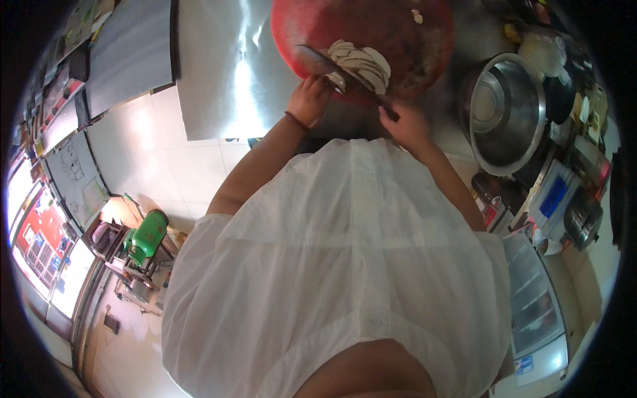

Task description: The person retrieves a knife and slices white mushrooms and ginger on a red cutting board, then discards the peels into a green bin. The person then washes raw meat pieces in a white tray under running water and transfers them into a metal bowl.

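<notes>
My right hand (405,122) is closed around the handle of a kitchen knife (343,69), whose blade lies slantwise over a round red chopping board (418,54). Beyond the blade, pale slices of food (366,64) overlap in a fanned pile; what food they are I cannot tell. At the board's near left edge, the fingers of my left hand (311,99) are bent against a small pale piece (337,80) on the near side of the blade. A dark band circles the left wrist. A small pale scrap (416,16) lies near the board's far right.
A steel counter (209,74) carries the board. Right of it stands a large steel basin (535,114), with plastic bags and containers crowded beyond. A green gas cylinder (151,234) is at the left, near a tiled floor (189,171).
</notes>
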{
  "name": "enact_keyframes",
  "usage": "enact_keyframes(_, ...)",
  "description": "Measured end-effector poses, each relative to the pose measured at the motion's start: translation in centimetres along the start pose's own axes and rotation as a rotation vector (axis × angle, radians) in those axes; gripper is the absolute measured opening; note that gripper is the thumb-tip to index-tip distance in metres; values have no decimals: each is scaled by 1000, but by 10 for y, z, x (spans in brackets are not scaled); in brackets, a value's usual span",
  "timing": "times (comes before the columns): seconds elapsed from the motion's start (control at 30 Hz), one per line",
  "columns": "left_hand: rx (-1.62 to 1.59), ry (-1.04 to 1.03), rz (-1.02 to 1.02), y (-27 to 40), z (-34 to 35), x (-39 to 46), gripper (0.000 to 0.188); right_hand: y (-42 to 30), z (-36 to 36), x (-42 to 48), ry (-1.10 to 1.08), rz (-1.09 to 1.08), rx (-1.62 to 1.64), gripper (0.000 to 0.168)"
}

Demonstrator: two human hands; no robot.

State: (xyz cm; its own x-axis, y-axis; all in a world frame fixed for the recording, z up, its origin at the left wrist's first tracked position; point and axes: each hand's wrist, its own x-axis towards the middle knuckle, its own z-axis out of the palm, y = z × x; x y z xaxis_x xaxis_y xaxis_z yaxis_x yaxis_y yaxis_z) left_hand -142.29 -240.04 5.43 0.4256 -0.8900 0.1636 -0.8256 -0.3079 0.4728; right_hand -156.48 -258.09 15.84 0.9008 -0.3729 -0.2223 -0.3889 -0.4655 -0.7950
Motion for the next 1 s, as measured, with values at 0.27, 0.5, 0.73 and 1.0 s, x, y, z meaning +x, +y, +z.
enact_keyframes(0.27,213,-76,429,6,-9,70,43,43,-43,-32,289,289,-142,22)
enact_keyframes(0.5,219,-562,665,16,-16,138,59,68,-34,-56,397,548,-18,27)
enact_keyframes(0.73,225,-468,367,-11,-11,144,58,64,-39,-41,286,536,-164,28)
enact_keyframes(1.0,217,-198,-165,-39,-28,161,64,84,-33,9,317,584,102,31)
